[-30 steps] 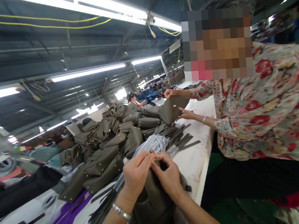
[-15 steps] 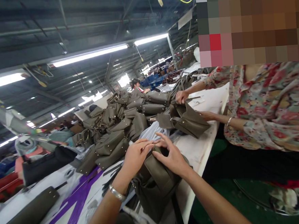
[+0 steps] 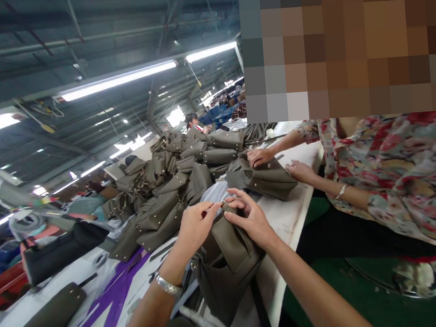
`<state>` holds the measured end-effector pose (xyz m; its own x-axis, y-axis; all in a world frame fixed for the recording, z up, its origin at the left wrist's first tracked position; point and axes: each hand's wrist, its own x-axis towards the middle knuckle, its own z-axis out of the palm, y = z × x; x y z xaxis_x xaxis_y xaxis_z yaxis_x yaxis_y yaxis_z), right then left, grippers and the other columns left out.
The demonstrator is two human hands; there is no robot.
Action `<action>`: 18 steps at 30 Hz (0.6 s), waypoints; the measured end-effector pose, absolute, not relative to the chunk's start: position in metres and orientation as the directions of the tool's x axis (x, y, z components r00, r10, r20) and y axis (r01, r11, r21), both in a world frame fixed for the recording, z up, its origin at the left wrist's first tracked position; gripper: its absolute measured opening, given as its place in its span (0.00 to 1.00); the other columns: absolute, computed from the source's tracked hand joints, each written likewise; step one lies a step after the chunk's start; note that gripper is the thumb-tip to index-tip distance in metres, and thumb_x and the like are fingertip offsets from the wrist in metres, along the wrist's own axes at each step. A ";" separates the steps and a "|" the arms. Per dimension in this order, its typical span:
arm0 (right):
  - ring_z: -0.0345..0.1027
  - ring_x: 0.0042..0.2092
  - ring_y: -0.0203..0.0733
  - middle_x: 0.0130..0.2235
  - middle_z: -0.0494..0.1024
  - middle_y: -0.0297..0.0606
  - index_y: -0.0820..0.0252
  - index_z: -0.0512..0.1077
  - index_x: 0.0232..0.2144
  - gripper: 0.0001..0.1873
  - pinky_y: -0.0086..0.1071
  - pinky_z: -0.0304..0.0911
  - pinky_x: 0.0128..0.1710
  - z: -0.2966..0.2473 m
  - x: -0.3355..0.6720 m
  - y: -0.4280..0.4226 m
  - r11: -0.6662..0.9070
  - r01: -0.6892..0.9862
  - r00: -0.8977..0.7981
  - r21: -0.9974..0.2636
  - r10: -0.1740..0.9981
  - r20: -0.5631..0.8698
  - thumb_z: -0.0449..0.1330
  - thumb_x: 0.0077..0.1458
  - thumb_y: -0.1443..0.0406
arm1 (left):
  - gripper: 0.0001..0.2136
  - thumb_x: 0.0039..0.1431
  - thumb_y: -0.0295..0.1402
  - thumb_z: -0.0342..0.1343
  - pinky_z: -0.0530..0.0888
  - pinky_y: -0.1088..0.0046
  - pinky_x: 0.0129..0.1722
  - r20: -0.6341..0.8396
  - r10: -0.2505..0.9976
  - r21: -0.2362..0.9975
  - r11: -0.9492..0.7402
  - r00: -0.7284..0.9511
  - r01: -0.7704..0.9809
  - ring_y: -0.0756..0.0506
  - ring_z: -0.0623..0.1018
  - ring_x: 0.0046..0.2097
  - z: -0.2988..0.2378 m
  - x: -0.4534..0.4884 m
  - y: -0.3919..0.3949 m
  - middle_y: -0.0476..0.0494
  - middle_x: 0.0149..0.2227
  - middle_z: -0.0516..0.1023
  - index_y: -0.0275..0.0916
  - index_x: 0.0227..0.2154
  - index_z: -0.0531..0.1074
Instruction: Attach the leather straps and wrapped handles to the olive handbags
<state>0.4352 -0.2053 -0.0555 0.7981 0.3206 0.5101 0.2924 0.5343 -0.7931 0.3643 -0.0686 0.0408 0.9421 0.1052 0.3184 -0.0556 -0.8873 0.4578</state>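
Observation:
An olive-brown handbag (image 3: 226, 277) sits tilted on the table in front of me. At its top, a strap with a small metal buckle (image 3: 225, 206) lies between my hands. The fingers of my right hand (image 3: 252, 221) are closed round this strap, beside the bag's flap (image 3: 231, 242). My left hand (image 3: 197, 225) pinches at the buckle's left side; what its fingertips hold is too small to make out. A silver band circles my left wrist. Beneath the bag a dark strap (image 3: 261, 305) hangs down near the table's edge.
A heap of similar olive bags (image 3: 157, 207) covers the table's far side. To the right, a co-worker in a floral shirt (image 3: 391, 181) rests a hand on another olive bag (image 3: 269, 177). Purple tape (image 3: 115, 295) crosses the white table (image 3: 86, 262). A dark olive piece (image 3: 46, 320) lies lower left.
My fingers have shifted slightly at the strap, and the metal buckle shows more plainly. The co-worker's bag has tipped lower, one hand now flat on it and the other drawn off its side.

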 end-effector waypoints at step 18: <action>0.70 0.54 0.44 0.41 0.80 0.34 0.52 0.67 0.56 0.30 0.43 0.58 0.61 -0.061 0.429 -0.205 0.574 0.233 0.796 -0.785 0.351 0.493 0.68 0.51 0.62 | 0.10 0.64 0.31 0.52 0.70 0.70 0.36 0.390 0.014 -0.165 -0.983 0.921 0.085 0.41 0.81 0.37 0.040 0.348 -0.104 0.41 0.40 0.83 0.41 0.40 0.79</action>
